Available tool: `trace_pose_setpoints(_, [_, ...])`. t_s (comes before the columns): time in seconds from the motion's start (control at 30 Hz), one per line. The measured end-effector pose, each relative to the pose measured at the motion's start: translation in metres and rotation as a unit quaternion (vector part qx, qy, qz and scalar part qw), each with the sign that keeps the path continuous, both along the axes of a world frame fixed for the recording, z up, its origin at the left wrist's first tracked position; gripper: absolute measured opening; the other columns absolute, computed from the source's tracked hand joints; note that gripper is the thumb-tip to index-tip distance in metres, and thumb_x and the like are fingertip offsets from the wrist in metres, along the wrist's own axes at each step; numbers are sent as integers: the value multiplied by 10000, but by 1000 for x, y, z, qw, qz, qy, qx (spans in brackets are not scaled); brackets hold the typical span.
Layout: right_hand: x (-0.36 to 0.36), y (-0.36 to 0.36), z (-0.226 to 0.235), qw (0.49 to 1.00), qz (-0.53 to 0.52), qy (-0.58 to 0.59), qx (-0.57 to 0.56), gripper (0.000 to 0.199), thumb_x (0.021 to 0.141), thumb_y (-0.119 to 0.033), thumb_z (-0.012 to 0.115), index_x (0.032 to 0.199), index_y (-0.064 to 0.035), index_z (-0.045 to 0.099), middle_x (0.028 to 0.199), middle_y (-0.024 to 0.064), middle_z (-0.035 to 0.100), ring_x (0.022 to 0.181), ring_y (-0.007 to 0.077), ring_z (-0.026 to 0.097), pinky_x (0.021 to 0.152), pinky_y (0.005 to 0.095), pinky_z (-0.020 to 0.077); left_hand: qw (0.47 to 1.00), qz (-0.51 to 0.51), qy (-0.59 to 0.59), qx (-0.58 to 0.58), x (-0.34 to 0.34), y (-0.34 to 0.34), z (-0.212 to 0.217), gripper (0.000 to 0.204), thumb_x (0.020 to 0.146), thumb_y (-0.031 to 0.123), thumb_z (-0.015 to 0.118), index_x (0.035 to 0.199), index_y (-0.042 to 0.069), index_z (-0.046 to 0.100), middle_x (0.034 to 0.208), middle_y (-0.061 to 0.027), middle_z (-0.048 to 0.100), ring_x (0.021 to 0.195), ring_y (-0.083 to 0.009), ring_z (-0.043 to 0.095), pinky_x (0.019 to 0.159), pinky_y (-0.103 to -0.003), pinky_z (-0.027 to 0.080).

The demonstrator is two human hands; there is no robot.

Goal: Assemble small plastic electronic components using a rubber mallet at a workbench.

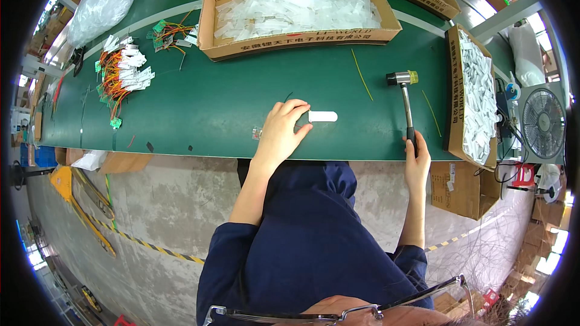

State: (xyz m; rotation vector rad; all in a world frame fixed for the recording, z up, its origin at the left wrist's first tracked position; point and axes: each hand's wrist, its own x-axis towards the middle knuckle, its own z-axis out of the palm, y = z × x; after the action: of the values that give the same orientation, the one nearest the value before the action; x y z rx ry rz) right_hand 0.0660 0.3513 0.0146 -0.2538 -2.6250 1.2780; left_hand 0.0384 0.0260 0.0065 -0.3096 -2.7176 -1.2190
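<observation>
My left hand (pixel 283 128) rests on the green table (pixel 229 96) with its fingertips on one end of a small white oblong plastic piece (pixel 322 116). A small clear connector (pixel 257 133) lies just left of that hand. My right hand (pixel 417 156) grips the black handle of a small hammer (pixel 406 99) near the table's front edge. The hammer's head points away from me, raised over the table to the right of the white piece.
A big cardboard box (pixel 296 41) of clear plastic pieces stands at the back. A second box (pixel 454 96) of white pieces stands at the right. Wired green circuit boards (pixel 121 78) lie at the left. Thin yellow wires (pixel 361 73) lie near the hammer. A fan (pixel 542 124) sits at far right.
</observation>
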Motion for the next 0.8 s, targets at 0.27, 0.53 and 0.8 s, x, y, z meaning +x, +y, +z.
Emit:
trace_pose_setpoints(0.27, [-11,14,-7,995,-5,-18,97,312,964,-116,565,1235,38,591,1140,144,535,956,184,548,813,291,456,999,9,35,-29,3,2,-2,361,783,119,748,1118,27,649,1184,-45,610,1028,-253,561,902,-365,486])
trace_pose_setpoints(0.53, [-15,-24,14,975,14,84,204,236,892,-30,605,1120,5,656,1103,144,557,984,292,560,829,375,470,999,15,30,-28,2,4,-4,366,777,84,749,1124,26,648,1198,-42,601,1013,-253,558,878,-358,498])
trace_pose_setpoints(0.8, [-50,-135,13,928,276,125,215,323,780,-151,748,1081,-55,680,1078,51,595,995,262,571,845,391,457,999,16,27,-32,3,3,0,404,755,65,761,1140,17,648,1219,-56,601,1015,-259,567,846,-350,501])
